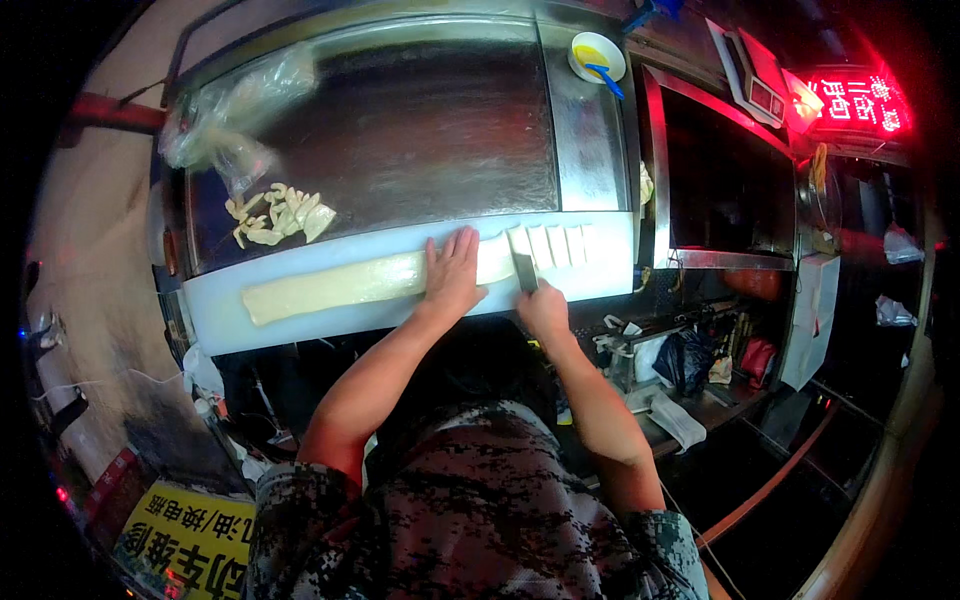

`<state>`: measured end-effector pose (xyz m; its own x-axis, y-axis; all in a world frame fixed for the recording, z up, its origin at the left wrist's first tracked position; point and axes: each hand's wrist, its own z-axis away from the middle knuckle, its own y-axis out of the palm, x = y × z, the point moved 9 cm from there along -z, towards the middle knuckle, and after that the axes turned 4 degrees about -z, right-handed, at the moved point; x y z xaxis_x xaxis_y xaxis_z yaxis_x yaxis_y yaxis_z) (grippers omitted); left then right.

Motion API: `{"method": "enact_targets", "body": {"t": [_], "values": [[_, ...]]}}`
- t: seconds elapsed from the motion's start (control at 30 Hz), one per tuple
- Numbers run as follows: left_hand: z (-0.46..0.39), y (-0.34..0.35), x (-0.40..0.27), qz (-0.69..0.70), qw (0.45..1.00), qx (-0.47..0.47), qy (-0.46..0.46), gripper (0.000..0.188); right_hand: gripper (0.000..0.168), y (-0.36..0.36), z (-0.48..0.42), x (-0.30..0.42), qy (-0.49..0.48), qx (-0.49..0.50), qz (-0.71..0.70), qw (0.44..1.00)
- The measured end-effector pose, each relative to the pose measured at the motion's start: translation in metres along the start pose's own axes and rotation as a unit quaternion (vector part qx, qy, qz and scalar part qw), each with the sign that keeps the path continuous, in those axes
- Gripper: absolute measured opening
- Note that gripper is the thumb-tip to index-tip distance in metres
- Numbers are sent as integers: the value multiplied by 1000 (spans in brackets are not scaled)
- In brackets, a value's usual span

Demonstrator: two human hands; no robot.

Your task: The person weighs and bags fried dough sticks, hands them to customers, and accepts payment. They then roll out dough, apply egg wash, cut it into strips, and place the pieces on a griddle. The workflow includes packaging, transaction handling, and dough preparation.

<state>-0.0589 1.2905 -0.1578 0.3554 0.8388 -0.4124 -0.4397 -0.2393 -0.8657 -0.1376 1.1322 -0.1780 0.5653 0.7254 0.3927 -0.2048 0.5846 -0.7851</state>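
A long flat strip of dough (352, 285) lies along a white cutting board (600, 277). My left hand (451, 274) rests flat on the strip towards its right part, fingers pointing away from me. In my right hand (544, 309) is a knife (525, 271), its blade at the strip's right end. Several cut dough pieces (557, 246) lie side by side on the board just right of the blade. Beyond the board, at the left, a heap of dough scraps (289, 214) sits on the dark worktop (420, 127).
Crumpled clear plastic (259, 97) lies at the worktop's far left. A white bowl (598, 56) with yellow contents and a blue-handled utensil (604, 78) stands at the far right. Beyond it are a metal-framed dark panel (731, 172) and what looks like a scale (757, 82).
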Motion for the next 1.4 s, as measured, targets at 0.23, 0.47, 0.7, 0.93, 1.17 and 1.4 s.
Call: {"method": "enact_targets", "body": {"t": [0.23, 0.47, 0.7, 0.93, 1.17, 1.4], "values": [[1, 0, 5, 7, 1000, -3, 7, 91, 22, 12, 16, 36, -48, -54, -88, 993], [15, -10, 31, -3, 1000, -13, -5, 89, 25, 8, -25, 68, -22, -31, -17, 999], [16, -9, 38, -5, 1000, -9, -19, 87, 22, 14, 27, 33, -33, -42, -22, 998], [19, -11, 42, 7, 1000, -14, -11, 88, 22, 37, 20, 74, -50, -72, -67, 994], [24, -15, 51, 6, 1000, 7, -25, 89, 24, 32, -20, 96, -34, 7, -8, 999], [27, -16, 51, -1, 1000, 12, -19, 89, 18, 32, 46, 70, -62, -56, -39, 996]]}}
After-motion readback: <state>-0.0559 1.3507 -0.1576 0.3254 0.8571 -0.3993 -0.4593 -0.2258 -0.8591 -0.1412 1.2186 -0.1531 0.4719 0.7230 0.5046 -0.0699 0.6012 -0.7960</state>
